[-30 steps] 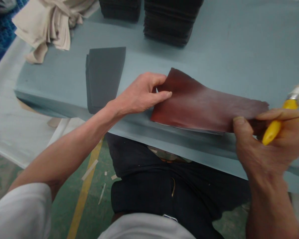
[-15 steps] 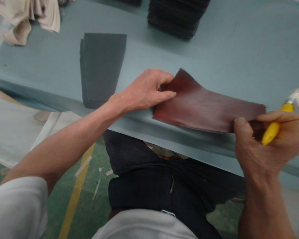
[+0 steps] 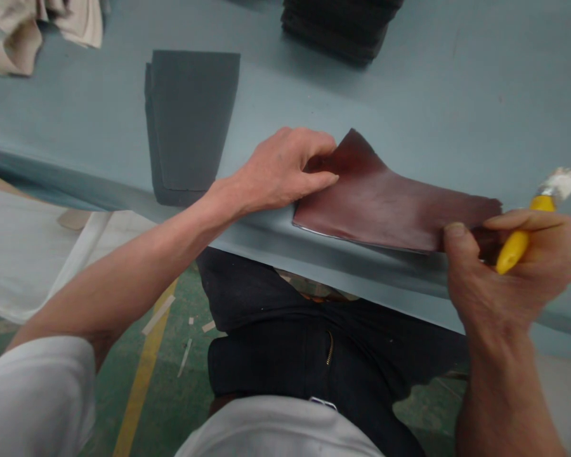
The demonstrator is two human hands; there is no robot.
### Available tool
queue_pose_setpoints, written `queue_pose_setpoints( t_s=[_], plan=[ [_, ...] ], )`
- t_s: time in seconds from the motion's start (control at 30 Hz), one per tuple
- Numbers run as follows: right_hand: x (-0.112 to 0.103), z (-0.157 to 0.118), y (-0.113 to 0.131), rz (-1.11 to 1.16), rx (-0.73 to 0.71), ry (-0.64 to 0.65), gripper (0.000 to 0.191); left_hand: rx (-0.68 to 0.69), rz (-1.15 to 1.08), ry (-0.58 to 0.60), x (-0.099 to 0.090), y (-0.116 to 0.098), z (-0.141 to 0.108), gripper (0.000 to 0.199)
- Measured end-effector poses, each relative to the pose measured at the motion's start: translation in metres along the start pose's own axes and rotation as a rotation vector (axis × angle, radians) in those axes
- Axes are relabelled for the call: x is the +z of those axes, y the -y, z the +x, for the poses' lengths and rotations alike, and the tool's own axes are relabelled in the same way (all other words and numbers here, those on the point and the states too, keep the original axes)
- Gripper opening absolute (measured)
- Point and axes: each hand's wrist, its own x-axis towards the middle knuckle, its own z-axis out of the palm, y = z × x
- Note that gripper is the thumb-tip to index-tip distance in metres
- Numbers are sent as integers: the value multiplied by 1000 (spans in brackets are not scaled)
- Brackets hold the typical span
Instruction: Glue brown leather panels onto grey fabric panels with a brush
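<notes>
A reddish-brown leather piece is stretched between my two hands at the near edge of the table. My left hand pinches its left end between thumb and fingers. At the right end, my right hand grips the leather with the thumb on top. That same hand also holds a yellow-handled brush, whose pale bristles point up and to the right. To the left of my left hand, dark grey flat pieces lie overlapped on the table.
The table has a blue-grey cover. A tall stack of dark pieces stands at the back. Crumpled beige cloth lies at the far left. Below, scraps are scattered on the green floor near a yellow line.
The leather piece and both hands hold nearly the same place; the right hand with the brush has shifted slightly left. The view has moved a little, so the table things sit higher.
</notes>
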Motion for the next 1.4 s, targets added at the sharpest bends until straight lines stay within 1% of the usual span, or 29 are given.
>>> queue_pose_setpoints(
  t_s=[0.2,0.4,0.6,0.8,1.07,1.23,1.4],
  plan=[
    [0,0,0,11,21,10,29,-30,34,8,2,-2,-2,16],
    [1,0,-3,-6,57,17,31,-31,78,3,4,0,-1,15],
    [0,0,-3,4,45,6,31,-30,105,9,3,-1,-3,13],
    [0,-1,0,4,90,26,31,-39,117,25,2,-3,-5,11],
    [1,0,6,48,62,14,28,-9,110,6,4,2,-7,12],
    [2,-2,0,34,74,15,30,-19,128,-3,6,2,-7,12],
    [1,-5,-7,11,117,51,34,-35,106,-7,6,0,-7,12]
  ],
)
